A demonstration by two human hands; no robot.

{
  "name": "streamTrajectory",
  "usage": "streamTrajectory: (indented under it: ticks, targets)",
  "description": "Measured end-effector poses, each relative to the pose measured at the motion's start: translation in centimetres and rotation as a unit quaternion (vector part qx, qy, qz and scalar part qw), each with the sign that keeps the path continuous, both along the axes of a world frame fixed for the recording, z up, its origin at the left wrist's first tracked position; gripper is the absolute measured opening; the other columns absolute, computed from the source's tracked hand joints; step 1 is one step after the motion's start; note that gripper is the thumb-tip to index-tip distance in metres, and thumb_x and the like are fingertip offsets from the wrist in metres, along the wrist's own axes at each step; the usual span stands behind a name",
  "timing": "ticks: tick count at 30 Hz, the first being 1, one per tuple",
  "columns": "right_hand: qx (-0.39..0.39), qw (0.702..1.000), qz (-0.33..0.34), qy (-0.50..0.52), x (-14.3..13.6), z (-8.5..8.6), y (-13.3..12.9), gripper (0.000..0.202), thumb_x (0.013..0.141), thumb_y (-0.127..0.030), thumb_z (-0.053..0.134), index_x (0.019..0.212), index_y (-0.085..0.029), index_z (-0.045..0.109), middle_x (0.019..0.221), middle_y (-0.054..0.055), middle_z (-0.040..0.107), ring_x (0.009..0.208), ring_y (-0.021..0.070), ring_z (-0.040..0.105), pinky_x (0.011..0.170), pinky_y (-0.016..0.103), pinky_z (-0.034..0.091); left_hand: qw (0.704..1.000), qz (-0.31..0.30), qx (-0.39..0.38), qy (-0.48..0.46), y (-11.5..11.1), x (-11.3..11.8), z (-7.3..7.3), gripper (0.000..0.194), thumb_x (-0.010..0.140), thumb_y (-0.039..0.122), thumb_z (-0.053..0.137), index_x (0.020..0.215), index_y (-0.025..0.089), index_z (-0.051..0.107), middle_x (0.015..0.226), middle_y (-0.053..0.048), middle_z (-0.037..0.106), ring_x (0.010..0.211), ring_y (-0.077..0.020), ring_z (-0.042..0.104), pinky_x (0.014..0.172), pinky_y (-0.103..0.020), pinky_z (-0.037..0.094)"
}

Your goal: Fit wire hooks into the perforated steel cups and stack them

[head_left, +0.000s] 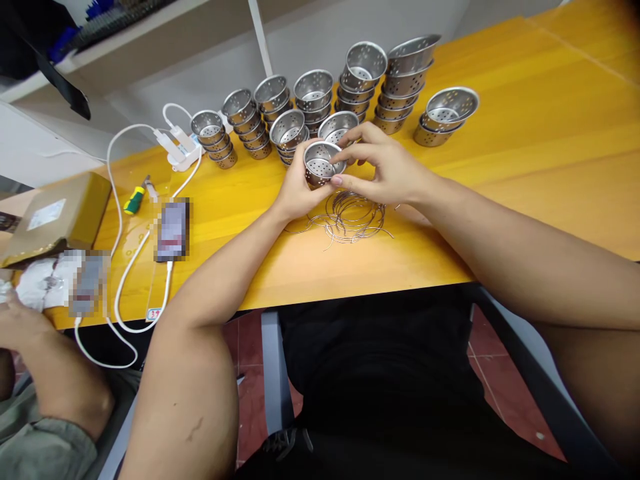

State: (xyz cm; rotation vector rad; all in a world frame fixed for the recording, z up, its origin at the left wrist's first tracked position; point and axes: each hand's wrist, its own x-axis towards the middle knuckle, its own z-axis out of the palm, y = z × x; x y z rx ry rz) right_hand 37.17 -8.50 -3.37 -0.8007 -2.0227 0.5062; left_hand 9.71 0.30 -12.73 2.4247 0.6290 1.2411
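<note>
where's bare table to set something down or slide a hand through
Bare table: right of the rightmost cup stack, and the front strip between wires and table edge. Crowded: cup stacks behind the left hand; cables, phone and box at left.

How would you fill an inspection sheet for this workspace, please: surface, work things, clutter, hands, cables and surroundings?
Surface: yellow table, with a shine.
Work things: perforated metal cups, mostly stacked; wire loops lie loose near the hands.
Clutter: screwdriver, box and two pixelated devices, all toward the picture's left.
Hands: left hand holds one cup; right hand has thumb and fingers at its rim.
Cables: white cables at the power strip and devices; one hangs over the front edge.
Surroundings: another person's arm at left; shelf behind.
</note>
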Motion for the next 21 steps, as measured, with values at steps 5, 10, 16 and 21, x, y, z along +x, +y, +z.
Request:
streamTrajectory:
  ticks: [5,10,16,21]
  targets:
    - [0.013,1.0,0.02,-0.007,-0.3,-0.6,0.1,0.061,0.105,-0.095,0.096,0.133,-0.041,0.099,0.16,0.016,0.083,0.156,0.0551,0.076,0.136,0.085,0.063,0.999,-0.008,0.023,0.022,-0.6,-0.2,0.7,0.114,0.119,0.101,0.06,0.201,0.038,0.011,0.184,-0.018,0.063,0.173,-0.0395,0.076,0.147,-0.061,0.066]
    - [0.028,0.999,0.026,-0.016,-0.4,-0.9,0.1,0.062,0.106,-0.093,0.096,0.139,-0.041,0.097,0.166,0.015,0.08,0.16,0.0554,0.074,0.136,0.083,0.064,0.998,-0.019,0.041,0.044,-1.3,-0.1,1.4,0.115,0.12,0.102,0.057,0.202,0.038,0.008,0.186,-0.017,0.061,0.175,-0.0404,0.075,0.149,-0.063,0.064]
    - [0.062,0.997,-0.02,-0.036,1.6,2.5,-0.5,0.098,0.094,-0.086,0.111,0.174,-0.041,0.076,0.166,0.014,0.078,0.152,0.0525,0.075,0.13,0.073,0.07,0.998,-0.004,0.048,0.049,-2.1,0.4,1.6,0.121,0.119,0.104,0.053,0.204,0.039,-0.003,0.2,-0.02,0.044,0.186,-0.0426,0.064,0.15,-0.066,0.062]
    - [0.187,0.959,-0.2,-0.067,9.5,6.0,1.1,0.083,0.105,-0.044,0.116,0.176,-0.024,0.079,0.165,0.025,0.076,0.159,0.0464,0.073,0.134,0.06,0.066,0.997,-0.017,0.024,0.076,-1.3,-0.3,0.6,0.115,0.125,0.094,0.054,0.206,0.045,-0.011,0.205,-0.021,0.042,0.175,-0.0395,0.071,0.141,-0.063,0.068]
